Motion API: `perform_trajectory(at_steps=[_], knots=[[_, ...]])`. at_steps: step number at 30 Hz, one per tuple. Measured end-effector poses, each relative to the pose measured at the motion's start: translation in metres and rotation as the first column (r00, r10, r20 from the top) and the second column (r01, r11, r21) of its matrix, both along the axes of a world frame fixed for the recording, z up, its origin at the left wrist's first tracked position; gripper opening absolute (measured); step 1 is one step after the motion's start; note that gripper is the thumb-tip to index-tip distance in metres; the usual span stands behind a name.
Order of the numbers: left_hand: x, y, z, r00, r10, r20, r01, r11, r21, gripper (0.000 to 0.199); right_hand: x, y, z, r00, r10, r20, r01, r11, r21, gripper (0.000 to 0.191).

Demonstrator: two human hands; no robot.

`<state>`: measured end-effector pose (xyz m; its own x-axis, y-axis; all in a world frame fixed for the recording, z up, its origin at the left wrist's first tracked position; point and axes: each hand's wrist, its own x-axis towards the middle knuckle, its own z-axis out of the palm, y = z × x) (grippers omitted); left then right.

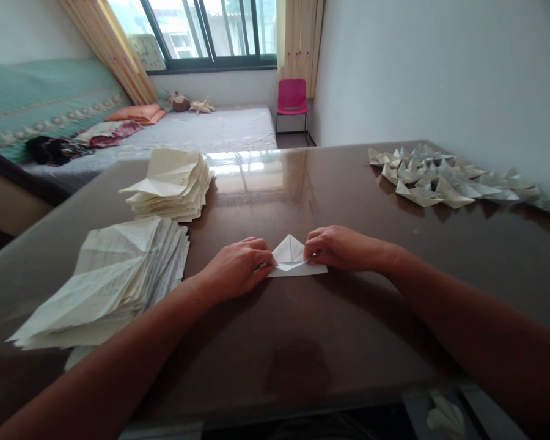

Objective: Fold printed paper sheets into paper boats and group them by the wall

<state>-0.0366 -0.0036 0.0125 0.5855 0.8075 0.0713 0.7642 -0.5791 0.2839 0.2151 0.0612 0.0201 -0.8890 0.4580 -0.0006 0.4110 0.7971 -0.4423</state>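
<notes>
A small white sheet of folded paper (pixel 289 250) lies on the brown table in front of me, with a peaked top, a crease down its middle and a flat strip along its lower edge. My left hand (pixel 246 264) pinches its left corner between thumb and fingers. On the opposite side, my right hand (pixel 337 247) has its fingers closed on the right corner. Both hands rest low over the tabletop, and the fingertips partly cover the paper's side corners.
Two stacks of creased paper stand at the left: a cream stack (pixel 174 186) farther back and a handwritten stack (pixel 119 269) nearer. Several folded paper boats (pixel 433 174) crowd the table's (pixel 275 342) far right. Beyond are a bed (pixel 238 125) and a pink chair (pixel 292 96).
</notes>
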Motion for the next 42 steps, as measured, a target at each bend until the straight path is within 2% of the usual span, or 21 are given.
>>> perform_trajectory(at_steps=[4, 8, 13, 18, 24, 30, 37, 39, 42], knots=[[-0.003, 0.006, -0.004, 0.995, 0.068, 0.068, -0.059, 0.991, -0.116, 0.026, 0.002, 0.005, 0.001, 0.999, -0.045, 0.002, 0.045, 0.991, -0.125, 0.019], [-0.002, 0.011, -0.008, 0.978, 0.186, 0.095, -0.168, 0.971, -0.169, 0.03, 0.001, 0.007, 0.001, 0.991, -0.117, 0.058, 0.124, 0.983, -0.135, 0.022], [0.0, 0.012, -0.012, 0.956, 0.282, 0.077, -0.265, 0.947, -0.182, 0.028, -0.001, 0.005, 0.0, 0.974, -0.201, 0.109, 0.214, 0.968, -0.13, 0.019], [0.005, 0.011, -0.015, 0.948, 0.317, 0.028, -0.313, 0.944, -0.109, 0.025, -0.002, 0.003, -0.003, 0.95, -0.27, 0.155, 0.284, 0.955, -0.079, 0.013], [0.012, 0.01, -0.018, 0.956, 0.29, -0.031, -0.29, 0.957, 0.012, 0.023, -0.004, 0.0, -0.006, 0.929, -0.302, 0.212, 0.301, 0.953, 0.042, 0.013], [0.018, 0.005, -0.018, 0.935, 0.317, -0.158, -0.303, 0.947, 0.105, 0.021, -0.004, -0.003, -0.006, 0.911, -0.335, 0.242, 0.299, 0.938, 0.173, 0.017], [0.025, -0.002, -0.02, 0.891, 0.344, -0.295, -0.278, 0.929, 0.245, 0.022, -0.005, -0.001, -0.005, 0.916, -0.319, 0.244, 0.287, 0.945, 0.157, 0.016], [0.025, -0.004, -0.019, 0.902, 0.314, -0.295, -0.223, 0.926, 0.304, 0.025, -0.005, 0.0, -0.006, 0.917, -0.318, 0.242, 0.289, 0.946, 0.148, 0.016], [0.023, -0.003, -0.017, 0.952, 0.138, -0.273, -0.031, 0.932, 0.362, 0.036, -0.004, 0.0, -0.005, 0.92, -0.313, 0.236, 0.285, 0.947, 0.146, 0.016]])
